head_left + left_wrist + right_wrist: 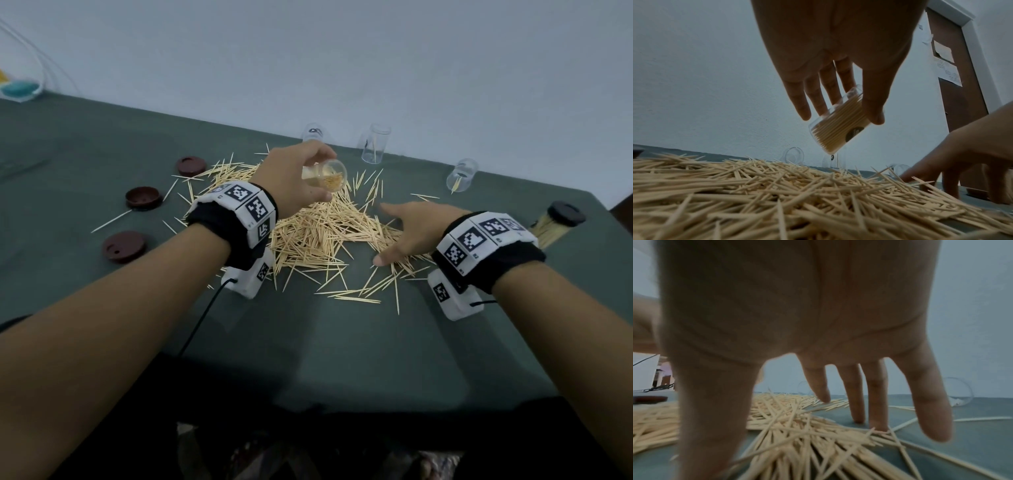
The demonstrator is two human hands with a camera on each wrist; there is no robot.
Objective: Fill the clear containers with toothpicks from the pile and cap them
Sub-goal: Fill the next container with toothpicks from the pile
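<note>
A big pile of toothpicks lies on the green table. Above its far side my left hand grips a clear container part-filled with toothpicks, tilted with its mouth toward the right. My right hand is spread, palm down, at the pile's right edge, its fingertips touching the table among toothpicks. It holds nothing. Three clear containers stand near the far edge, nearly empty. A filled container with a dark cap lies at the right.
Three brown caps lie on the table left of the pile. Stray toothpicks are scattered around it. A wall runs right behind the far table edge. A teal object sits at the far left corner.
</note>
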